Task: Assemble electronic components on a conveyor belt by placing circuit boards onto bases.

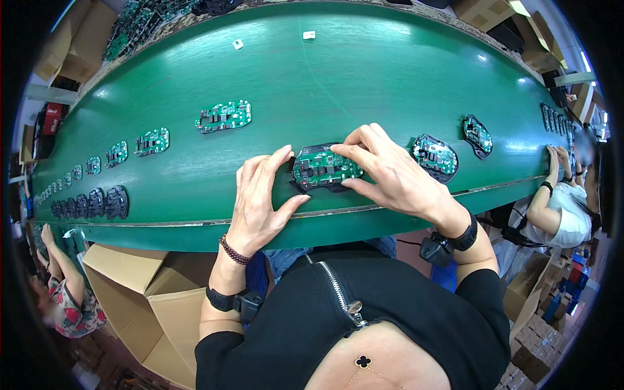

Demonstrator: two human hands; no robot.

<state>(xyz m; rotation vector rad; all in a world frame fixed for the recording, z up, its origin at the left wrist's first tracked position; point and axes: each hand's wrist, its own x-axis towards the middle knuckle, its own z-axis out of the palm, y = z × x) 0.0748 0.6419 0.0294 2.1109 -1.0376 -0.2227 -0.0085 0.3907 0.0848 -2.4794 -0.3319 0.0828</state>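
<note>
In front of me on the green work surface lies a black plastic shell (pixel 301 184) with a green circuit board (pixel 322 167) over it. Whether the board is fully seated cannot be made out. My left hand (pixel 255 195) holds the shell's left end between thumb and index finger. From the right, my right hand (pixel 390 169) grips the board's right end, fingertips on its far edge and thumb on its near edge. Just right of that hand rests another shell with a board (pixel 434 156), and a similar one (pixel 478 135) stands beyond it.
Loose circuit boards (pixel 224 117) run in a row to the left on the green bench (pixel 364 71). Several black shells (pixel 117 201) line up nearer the edge. An open cardboard box (pixel 130 273) stands below. Co-workers sit at both ends, one with a hand (pixel 49 237) near the bench.
</note>
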